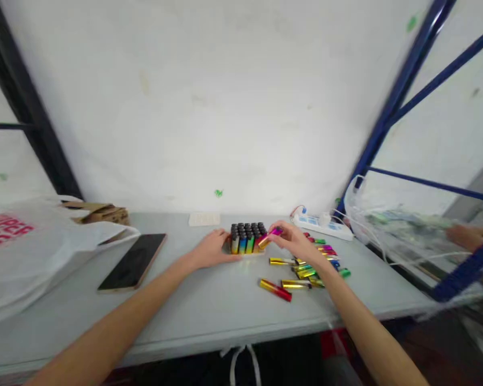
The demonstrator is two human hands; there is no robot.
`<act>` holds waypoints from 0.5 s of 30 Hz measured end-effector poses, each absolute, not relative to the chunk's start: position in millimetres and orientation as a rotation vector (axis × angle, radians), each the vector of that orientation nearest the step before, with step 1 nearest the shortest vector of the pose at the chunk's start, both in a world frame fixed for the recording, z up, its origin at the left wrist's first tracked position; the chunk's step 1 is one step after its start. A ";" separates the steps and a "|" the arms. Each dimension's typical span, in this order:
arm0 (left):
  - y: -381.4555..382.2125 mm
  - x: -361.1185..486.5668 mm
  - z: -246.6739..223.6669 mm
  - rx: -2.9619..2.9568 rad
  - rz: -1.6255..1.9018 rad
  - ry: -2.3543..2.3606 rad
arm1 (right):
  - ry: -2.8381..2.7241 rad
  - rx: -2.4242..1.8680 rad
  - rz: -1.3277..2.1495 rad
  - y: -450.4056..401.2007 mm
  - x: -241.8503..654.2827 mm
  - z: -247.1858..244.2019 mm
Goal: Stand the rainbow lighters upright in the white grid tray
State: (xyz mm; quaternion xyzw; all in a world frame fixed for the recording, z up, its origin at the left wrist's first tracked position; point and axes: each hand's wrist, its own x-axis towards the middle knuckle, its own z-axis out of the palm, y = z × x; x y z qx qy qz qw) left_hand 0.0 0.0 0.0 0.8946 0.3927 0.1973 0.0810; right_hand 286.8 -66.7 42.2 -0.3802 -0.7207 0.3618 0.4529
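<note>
A small tray near the middle of the table holds upright metallic coloured tubes with black tops, packed in rows. My left hand rests at the tray's left side, its thumb along the front edge and its fingers round the corner. Between the fingertips of my right hand is a pink and gold tube, tilted, at the tray's right side. More tubes lie in a loose pile under and beside my right forearm. A red and gold tube lies apart, nearer the front.
A phone and a white plastic bag with cardboard behind lie left. A power strip stands back right beside a blue metal frame. Another person's hand shows far right.
</note>
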 end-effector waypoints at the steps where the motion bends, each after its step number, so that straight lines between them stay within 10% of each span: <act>1: -0.8 -1.0 0.1 2.670 0.596 1.168 | -1.741 -0.932 0.880 -60.9 283.9 43.6; 15: -2.6 -3.6 0.1 2.681 0.613 1.187 | -1.277 -0.715 1.322 -56.2 237.8 40.1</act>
